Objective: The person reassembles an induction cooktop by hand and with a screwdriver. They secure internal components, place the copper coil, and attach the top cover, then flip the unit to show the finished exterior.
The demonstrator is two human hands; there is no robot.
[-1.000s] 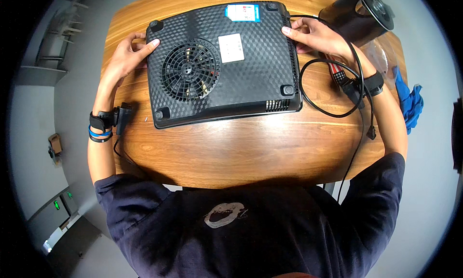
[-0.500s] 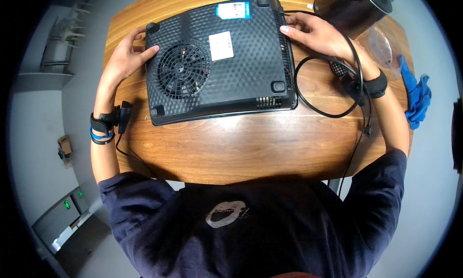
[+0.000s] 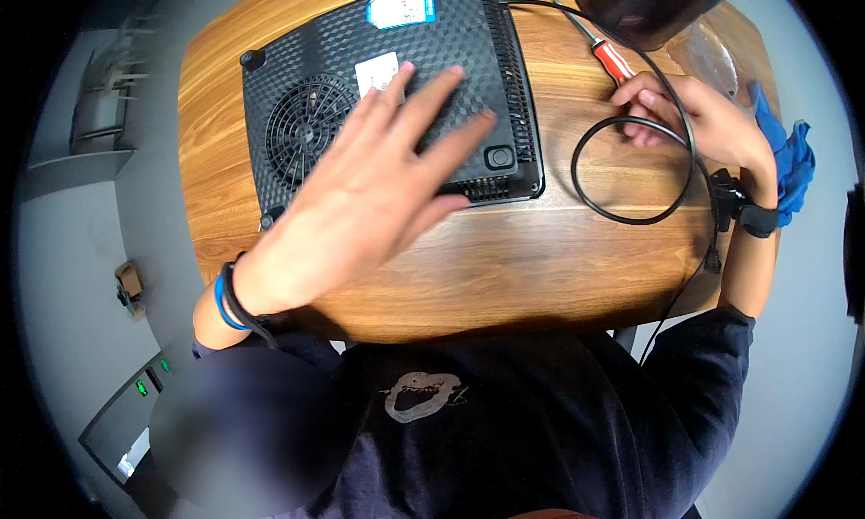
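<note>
A black induction cooker (image 3: 455, 127) lies bottom up on the wooden table, its round fan grille (image 3: 305, 132) and rubber feet facing upward. My left hand (image 3: 378, 172) reaches across it with fingers spread, the fingertips over the white label (image 3: 377, 72); whether they touch is unclear. To the right of the cooker, my right hand (image 3: 698, 118) has its fingers curled at the end of a screwdriver (image 3: 613, 62) with a red and white handle. The screwdriver's metal shaft points away from me, and its handle end is hidden by the fingers. A looped black power cord (image 3: 577, 172) crosses over this hand.
At the far right of the table (image 3: 432, 285) stand a dark cylindrical container (image 3: 640, 14) and a clear plastic piece (image 3: 707, 58). A blue cloth (image 3: 795, 172) hangs by the right edge. The cord's plug (image 3: 713, 260) lies near the right forearm.
Both hands have left the cooker's sides. My left hand has swung right, over its underside; my right hand has moved right and its fingers have curled. The screwdriver has come into view.
</note>
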